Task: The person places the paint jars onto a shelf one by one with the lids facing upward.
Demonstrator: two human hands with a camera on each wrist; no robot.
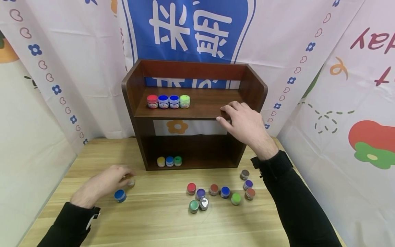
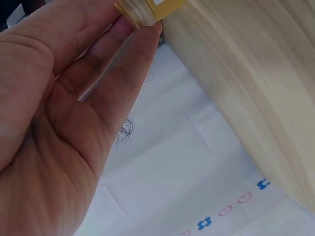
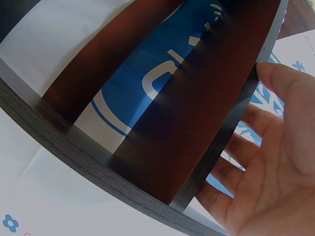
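Note:
My left hand pinches a small paint jar with a yellow body at the table's left; in the head view the fingers partly cover it. Beside that hand stands a blue-lidded jar. My right hand holds the front edge of the upper board of a dark brown two-tier shelf, near its right end. In the right wrist view the thumb touches the board's edge and the other fingers pass behind it. On the upper tier a red-lidded jar, two blue ones and a light green one form a row.
Yellow, blue and green jars stand at the lower tier's left. Several more jars are scattered on the wooden table before the shelf, some near my right sleeve. Printed cloth hangs behind and at both sides.

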